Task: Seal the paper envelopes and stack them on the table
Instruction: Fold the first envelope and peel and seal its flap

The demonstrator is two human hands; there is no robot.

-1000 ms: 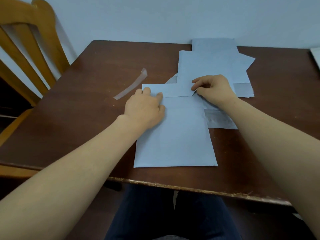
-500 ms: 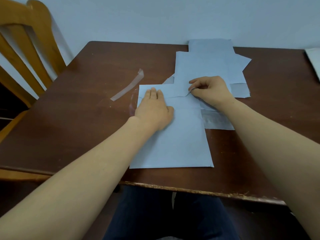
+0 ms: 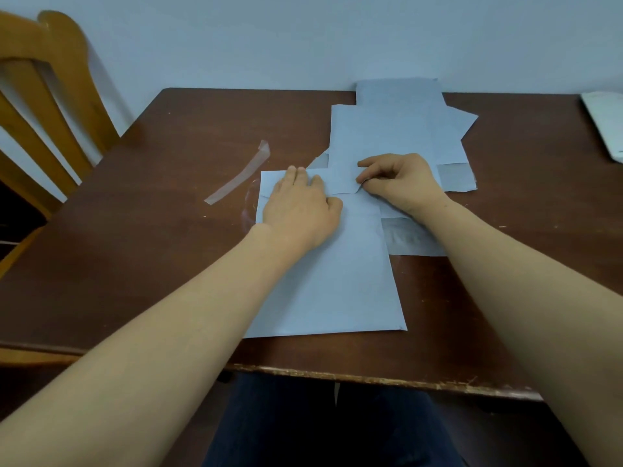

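A pale blue envelope (image 3: 340, 281) lies flat near the table's front edge, its flap folded down at the far end. My left hand (image 3: 300, 210) presses flat on the flap's left part with straight fingers. My right hand (image 3: 401, 183) has curled fingers that pinch the flap's right edge. Behind them lie several more blue envelopes (image 3: 397, 129), overlapping, some with open flaps showing a shiny adhesive strip (image 3: 455, 178).
A peeled clear backing strip (image 3: 239, 175) lies on the dark wooden table (image 3: 151, 230) left of the envelopes. A wooden chair (image 3: 40, 106) stands at the left. A white object (image 3: 606, 123) sits at the far right edge. The wall is right behind the table.
My left hand slid right along the flap and flattened, its fingers going from curled to straight. My right hand stayed pinching the flap's right edge.
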